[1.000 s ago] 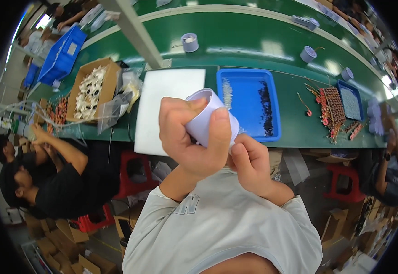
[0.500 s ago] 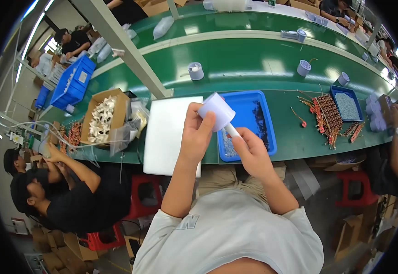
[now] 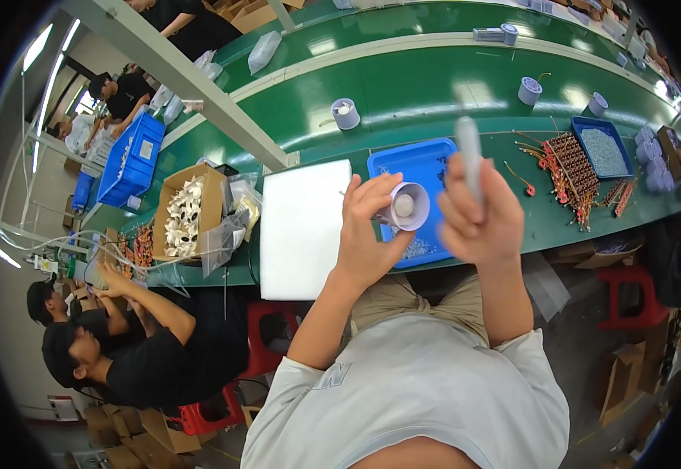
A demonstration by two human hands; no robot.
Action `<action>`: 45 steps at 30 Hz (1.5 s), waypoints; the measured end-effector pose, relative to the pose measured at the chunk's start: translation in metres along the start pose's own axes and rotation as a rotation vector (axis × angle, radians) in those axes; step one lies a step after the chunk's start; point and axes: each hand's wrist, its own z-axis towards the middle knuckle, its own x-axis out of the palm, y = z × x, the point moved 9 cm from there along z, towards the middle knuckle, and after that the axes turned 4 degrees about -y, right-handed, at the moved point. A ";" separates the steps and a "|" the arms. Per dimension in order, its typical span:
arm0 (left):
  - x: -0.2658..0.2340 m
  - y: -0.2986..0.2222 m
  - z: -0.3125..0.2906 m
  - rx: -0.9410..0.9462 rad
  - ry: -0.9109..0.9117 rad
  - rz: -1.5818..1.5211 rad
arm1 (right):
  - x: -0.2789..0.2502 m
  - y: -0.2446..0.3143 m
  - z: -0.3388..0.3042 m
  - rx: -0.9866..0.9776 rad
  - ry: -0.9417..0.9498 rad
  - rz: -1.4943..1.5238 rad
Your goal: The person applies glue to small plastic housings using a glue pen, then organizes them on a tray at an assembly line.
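Observation:
My left hand (image 3: 366, 230) is wrapped round a pale lavender plastic cup (image 3: 421, 192), its open end tipped toward me. Inside the cup sits a white round knob (image 3: 404, 205). Held up to the right of it, apart from the cup, my right hand (image 3: 483, 211) grips a whitish stick-shaped tool (image 3: 469, 156); motion blurs both, so its exact kind does not show. Beneath my hands lies a blue tray (image 3: 395, 159) with small clear pellets and dark bits in it. White foam board (image 3: 306, 234) is beside my left hand.
A cardboard box of white parts (image 3: 214, 187) stands at left, near a blue crate (image 3: 141, 160). Another lavender cup (image 3: 345, 114) is on the green belt (image 3: 403, 86). Wired red parts (image 3: 571, 184) and a pellet tray (image 3: 605, 156) lie right. A slanted metal post (image 3: 223, 109) rises nearby; co-workers sit left.
The stick-shaped tool has come away from the cup and risen to the right with my right hand. My left hand has turned the cup's open end toward me and lowered it slightly.

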 end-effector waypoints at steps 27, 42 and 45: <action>0.102 0.279 0.076 -0.228 0.580 0.594 | -0.130 -0.025 -0.100 0.012 -0.637 -0.152; -0.104 0.120 0.018 -0.526 -0.372 -1.289 | -0.116 -0.056 -0.021 -0.036 -0.443 -0.973; -0.110 0.108 -0.025 -0.635 -0.446 -1.482 | -0.117 -0.061 -0.018 -0.131 -0.444 -1.001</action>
